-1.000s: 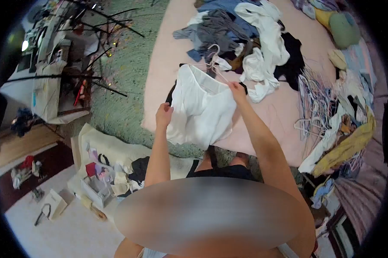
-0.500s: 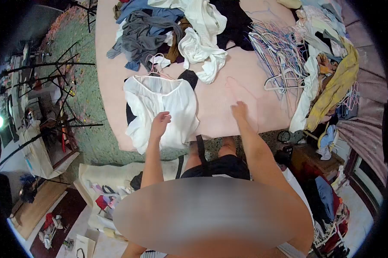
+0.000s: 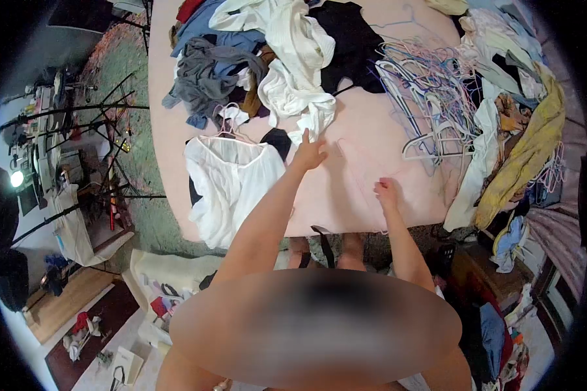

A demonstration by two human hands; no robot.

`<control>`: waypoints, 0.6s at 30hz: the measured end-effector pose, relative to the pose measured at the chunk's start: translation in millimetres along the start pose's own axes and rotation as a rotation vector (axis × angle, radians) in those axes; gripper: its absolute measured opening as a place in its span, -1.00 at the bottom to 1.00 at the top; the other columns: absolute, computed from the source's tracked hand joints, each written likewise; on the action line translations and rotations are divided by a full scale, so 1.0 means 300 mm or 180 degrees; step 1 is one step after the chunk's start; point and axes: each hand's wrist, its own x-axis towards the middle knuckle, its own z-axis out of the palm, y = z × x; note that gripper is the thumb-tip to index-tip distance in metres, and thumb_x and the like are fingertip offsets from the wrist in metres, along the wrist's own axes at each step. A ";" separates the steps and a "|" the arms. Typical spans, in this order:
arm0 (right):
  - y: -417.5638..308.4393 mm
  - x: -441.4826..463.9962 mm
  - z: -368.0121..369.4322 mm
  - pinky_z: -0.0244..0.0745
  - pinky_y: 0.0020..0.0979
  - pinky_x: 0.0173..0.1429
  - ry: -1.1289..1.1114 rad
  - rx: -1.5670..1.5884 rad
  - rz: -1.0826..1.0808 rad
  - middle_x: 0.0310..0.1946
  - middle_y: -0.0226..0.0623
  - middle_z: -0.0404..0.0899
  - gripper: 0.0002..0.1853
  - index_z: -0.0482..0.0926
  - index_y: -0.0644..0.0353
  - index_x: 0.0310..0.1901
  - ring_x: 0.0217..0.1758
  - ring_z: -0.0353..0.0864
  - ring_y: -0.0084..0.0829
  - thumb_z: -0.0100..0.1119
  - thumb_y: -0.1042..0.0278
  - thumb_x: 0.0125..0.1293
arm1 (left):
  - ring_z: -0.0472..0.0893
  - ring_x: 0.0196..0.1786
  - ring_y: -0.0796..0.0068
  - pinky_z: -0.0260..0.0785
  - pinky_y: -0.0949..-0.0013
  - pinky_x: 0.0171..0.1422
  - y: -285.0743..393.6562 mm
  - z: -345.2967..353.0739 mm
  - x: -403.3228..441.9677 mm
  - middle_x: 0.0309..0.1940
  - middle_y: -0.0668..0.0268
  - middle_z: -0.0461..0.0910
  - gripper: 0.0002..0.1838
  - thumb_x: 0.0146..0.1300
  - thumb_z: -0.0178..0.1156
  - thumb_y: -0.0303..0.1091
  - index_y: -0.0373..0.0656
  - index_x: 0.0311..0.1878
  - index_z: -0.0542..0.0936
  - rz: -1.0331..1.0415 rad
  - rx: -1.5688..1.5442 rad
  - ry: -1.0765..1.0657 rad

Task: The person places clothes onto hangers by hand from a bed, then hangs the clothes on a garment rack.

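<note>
My left hand [image 3: 309, 156] is over the bed, fingers apart, at the lower end of a crumpled white garment [image 3: 300, 94]; I cannot tell whether it touches the cloth. My right hand [image 3: 386, 193] hovers with loosely bent fingers and nothing visible in them. Beside it, a thin pink hanger [image 3: 353, 161] lies on the pale pink sheet, hard to make out against it. Left of my left arm, a sheer white blouse [image 3: 231, 173] is spread out, with a pink hanger [image 3: 231, 124] at its neckline. Dark cloth shows beneath the blouse.
A heap of grey [image 3: 209, 75], blue and white clothes lies at the back left, next to a black garment [image 3: 347, 45]. Several tangled hangers [image 3: 430, 98] lie at the right, beside more clothes and a yellow garment [image 3: 528, 163]. Dark metal rack bars [image 3: 104, 107] stand left of the bed.
My left hand has moved right and away from the blouse, toward the crumpled white garment. My right hand has shifted right and nearer to me. The view has shifted slightly.
</note>
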 end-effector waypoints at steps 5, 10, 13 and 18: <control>-0.308 -0.125 0.050 0.46 -0.52 -0.31 -0.0749 0.0644 -0.0065 -0.28 -0.25 0.53 -0.70 0.45 0.24 -0.05 -0.31 0.60 -0.50 0.12 0.33 0.19 | 0.41 0.14 0.01 0.21 0.25 0.26 -0.078 0.093 0.093 0.16 -0.12 0.28 -0.45 0.09 0.17 -0.11 -0.32 0.07 0.45 -0.0062 -0.0337 -0.0258; -0.368 -0.084 0.114 0.45 -0.53 -0.27 -0.1069 0.0569 -0.0019 -0.28 -0.32 0.52 -0.70 0.45 0.21 -0.03 -0.29 0.57 -0.53 0.09 0.30 0.23 | 0.42 0.13 0.02 0.21 0.22 0.24 -0.017 0.139 -0.103 0.12 -0.08 0.37 -0.49 0.09 0.20 -0.16 -0.24 0.07 0.47 -0.0364 -0.2254 -0.0984; -0.406 -0.059 0.169 0.44 -0.54 -0.23 -0.1251 0.0314 -0.0103 -0.27 -0.35 0.52 -0.69 0.44 0.21 -0.02 -0.28 0.55 -0.55 0.05 0.25 0.26 | 0.27 0.24 -0.08 0.15 0.21 0.29 -0.067 0.170 -0.107 0.30 -0.19 0.03 -0.53 0.06 0.23 -0.20 -0.09 0.08 0.49 0.0410 -0.0499 0.0500; -0.512 -0.089 0.211 0.42 -0.55 -0.22 -0.1431 0.0303 -0.0238 -0.29 -0.37 0.51 -0.70 0.44 0.20 -0.03 -0.29 0.53 -0.56 0.05 0.23 0.27 | 0.16 0.29 -0.19 0.11 0.18 0.33 -0.147 0.047 0.068 0.28 -0.33 -0.11 -0.54 0.02 0.26 -0.22 0.04 0.06 0.50 0.0540 0.0080 0.0351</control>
